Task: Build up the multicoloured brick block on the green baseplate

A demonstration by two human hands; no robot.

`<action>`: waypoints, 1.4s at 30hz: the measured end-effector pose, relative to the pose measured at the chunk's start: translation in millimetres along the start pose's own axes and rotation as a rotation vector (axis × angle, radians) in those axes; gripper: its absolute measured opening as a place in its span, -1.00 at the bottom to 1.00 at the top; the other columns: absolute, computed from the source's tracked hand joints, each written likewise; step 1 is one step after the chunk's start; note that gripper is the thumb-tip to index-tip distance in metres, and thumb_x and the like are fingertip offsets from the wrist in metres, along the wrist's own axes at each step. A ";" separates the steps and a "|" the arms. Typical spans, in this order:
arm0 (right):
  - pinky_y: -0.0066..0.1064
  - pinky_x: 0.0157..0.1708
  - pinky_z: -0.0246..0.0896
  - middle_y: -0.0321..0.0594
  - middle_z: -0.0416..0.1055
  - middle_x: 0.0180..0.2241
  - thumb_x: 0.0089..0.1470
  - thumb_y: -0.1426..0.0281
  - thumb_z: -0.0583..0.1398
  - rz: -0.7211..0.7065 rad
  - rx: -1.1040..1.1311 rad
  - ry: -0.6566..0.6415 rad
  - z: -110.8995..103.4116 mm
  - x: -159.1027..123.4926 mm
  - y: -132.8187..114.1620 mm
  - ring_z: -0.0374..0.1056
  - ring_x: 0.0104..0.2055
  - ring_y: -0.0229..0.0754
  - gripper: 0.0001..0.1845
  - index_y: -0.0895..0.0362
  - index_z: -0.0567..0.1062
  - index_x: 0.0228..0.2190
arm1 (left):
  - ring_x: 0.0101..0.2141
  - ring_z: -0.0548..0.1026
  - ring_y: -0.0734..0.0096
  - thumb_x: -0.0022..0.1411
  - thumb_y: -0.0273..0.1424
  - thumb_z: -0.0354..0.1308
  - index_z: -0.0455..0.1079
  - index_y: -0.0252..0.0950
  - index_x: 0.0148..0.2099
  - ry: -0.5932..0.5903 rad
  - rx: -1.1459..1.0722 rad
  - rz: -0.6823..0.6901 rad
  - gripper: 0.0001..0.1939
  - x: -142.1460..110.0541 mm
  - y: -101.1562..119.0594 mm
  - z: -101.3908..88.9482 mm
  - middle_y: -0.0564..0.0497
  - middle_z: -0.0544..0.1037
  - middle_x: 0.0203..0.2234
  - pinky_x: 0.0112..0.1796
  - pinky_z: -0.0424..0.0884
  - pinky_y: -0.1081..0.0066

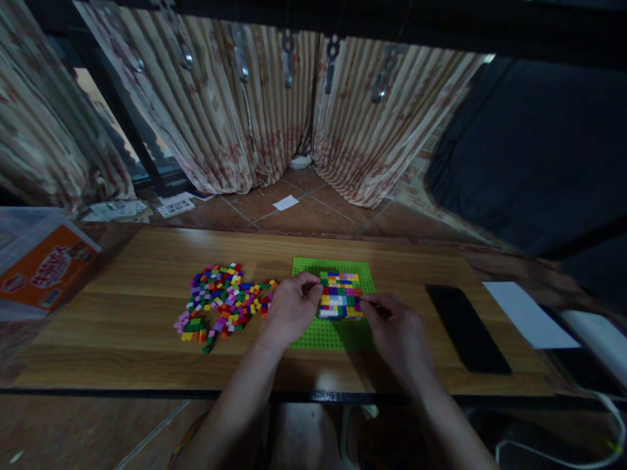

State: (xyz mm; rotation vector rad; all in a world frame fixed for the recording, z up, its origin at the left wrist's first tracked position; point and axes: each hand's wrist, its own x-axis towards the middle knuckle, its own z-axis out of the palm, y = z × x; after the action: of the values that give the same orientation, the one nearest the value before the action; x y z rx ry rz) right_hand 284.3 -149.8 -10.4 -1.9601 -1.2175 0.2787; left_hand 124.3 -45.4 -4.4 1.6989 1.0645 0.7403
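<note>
Head view shows your two hands at a stack of bright toy bricks point(339, 297), which sits on a green base plate point(318, 338) on the wooden table point(147, 365). Your left hand point(292, 305) is by the left side of the stack, thumb and first finger bent close together. Your right hand point(400, 329) is by the right side, with its fingers in a narrow shape too. It is dim and small there, so I cannot tell if either hand pinches a brick or just touches the stack.

A heap of loose bricks point(225, 297) lies to the left, and its right end comes up just beside your left hand. If that hand swings out wide, it could bump the heap and scatter bricks. Pushing harder on one side of the stack could make it lean or pop a brick off. Your right hand seems to shade the plate, so a crooked brick might be hard to spot.
</note>
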 end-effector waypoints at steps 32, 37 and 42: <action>-0.27 -0.30 0.30 -0.08 0.58 -0.35 -0.01 0.16 0.23 0.209 0.210 0.062 14.3 -2.3 -2.9 0.47 -0.33 -0.06 -0.67 0.16 0.60 -0.36 | -0.47 0.45 0.43 0.18 -0.42 0.08 0.51 -0.30 -0.23 0.009 -0.008 -0.031 -0.81 -0.8 2.0 1.0 0.04 0.53 -0.49 -0.43 0.31 0.48; -0.28 -0.30 0.28 -0.09 0.57 -0.34 0.00 0.14 0.23 0.167 0.136 0.078 12.8 -3.7 -7.1 0.46 -0.33 -0.07 -0.66 0.16 0.61 -0.35 | -0.46 0.44 0.44 0.19 -0.42 0.07 0.51 -0.30 -0.21 0.008 0.016 -0.025 -0.80 -0.6 0.4 1.7 0.05 0.52 -0.50 -0.43 0.30 0.48; -0.29 -0.33 0.24 -0.08 0.56 -0.35 0.05 0.16 0.17 0.080 0.020 0.091 14.0 -3.5 -14.7 0.43 -0.37 -0.08 -0.65 0.18 0.59 -0.36 | -0.47 0.45 0.43 0.20 -0.39 0.06 0.50 -0.29 -0.19 0.008 0.021 -0.023 -0.79 -0.8 -2.5 2.5 0.05 0.52 -0.50 -0.43 0.31 0.47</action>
State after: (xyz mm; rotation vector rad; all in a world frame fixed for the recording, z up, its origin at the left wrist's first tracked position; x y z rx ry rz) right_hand 265.2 -142.3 -9.8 -1.9856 -1.0760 0.2391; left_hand 125.2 -46.7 -7.6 1.7004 1.0986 0.7242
